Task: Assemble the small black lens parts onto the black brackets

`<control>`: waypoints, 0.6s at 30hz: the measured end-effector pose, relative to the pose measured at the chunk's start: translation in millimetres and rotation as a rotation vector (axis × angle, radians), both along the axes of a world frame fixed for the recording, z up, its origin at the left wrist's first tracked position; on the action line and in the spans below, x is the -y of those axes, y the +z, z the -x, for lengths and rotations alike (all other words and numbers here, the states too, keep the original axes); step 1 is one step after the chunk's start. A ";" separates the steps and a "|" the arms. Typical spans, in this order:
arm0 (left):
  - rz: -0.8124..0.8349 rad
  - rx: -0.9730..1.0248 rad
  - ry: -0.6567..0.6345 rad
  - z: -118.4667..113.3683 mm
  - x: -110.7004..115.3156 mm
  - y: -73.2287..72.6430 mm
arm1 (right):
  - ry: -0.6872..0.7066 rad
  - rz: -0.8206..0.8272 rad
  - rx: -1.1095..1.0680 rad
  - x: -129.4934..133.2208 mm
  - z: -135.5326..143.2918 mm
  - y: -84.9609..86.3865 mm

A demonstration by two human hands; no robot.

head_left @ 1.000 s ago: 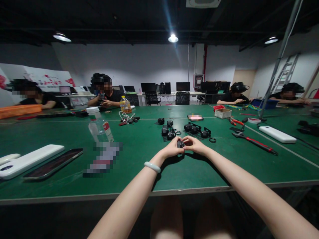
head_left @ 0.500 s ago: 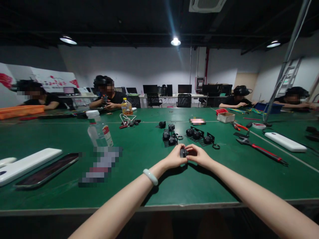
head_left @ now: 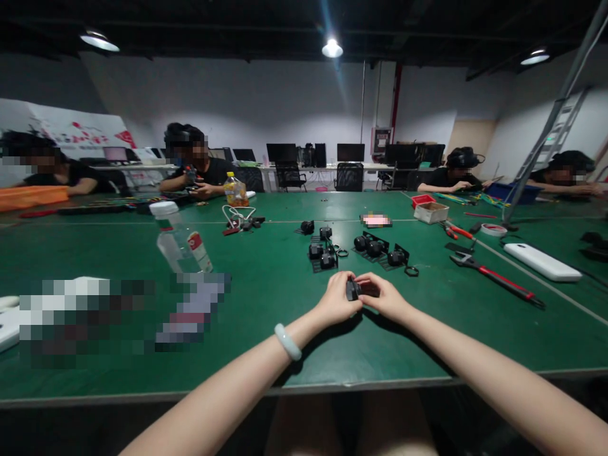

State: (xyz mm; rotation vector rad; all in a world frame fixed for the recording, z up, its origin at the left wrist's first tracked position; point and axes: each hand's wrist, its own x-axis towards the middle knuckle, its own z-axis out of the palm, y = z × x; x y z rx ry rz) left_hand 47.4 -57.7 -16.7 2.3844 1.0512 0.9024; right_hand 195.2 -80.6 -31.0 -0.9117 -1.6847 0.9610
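Between my two hands is a small black part, low over the green table. My left hand is closed round its left side. The fingers of my right hand are bent and their tips press on its right side. Just beyond my hands stand several black round parts on mesh brackets, one cluster at the left and another at the right. A black ring lies by the right cluster, and a second ring lies by the left one.
At the left are a clear bottle, a blurred-out item and a white device. An adjustable wrench, a white power bank and a small box lie at the right. People sit across the table.
The whole view has shifted, with the far table and people now higher in the picture. Both hands stay together on the black part, which shows a little more of its dark face.
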 end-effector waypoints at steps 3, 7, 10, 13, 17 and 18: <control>0.017 -0.001 0.014 -2.2 1.8 0.6 | -0.010 -0.003 0.004 0.8 -2.0 -1.9; 0.066 0.005 0.017 -4.3 6.6 3.2 | -0.044 -0.026 0.015 3.8 -0.3 0.5; 0.084 0.023 0.045 -1.2 12.4 7.0 | -0.041 -0.027 0.038 6.6 5.0 8.5; 0.115 0.075 0.092 5.1 20.9 4.9 | -0.009 -0.018 0.068 10.6 9.8 11.2; 0.178 0.082 0.086 6.7 29.9 0.5 | -0.054 0.010 0.134 16.6 7.1 5.4; 0.182 0.075 0.077 5.7 30.8 2.2 | -0.061 0.007 0.157 17.8 5.3 5.3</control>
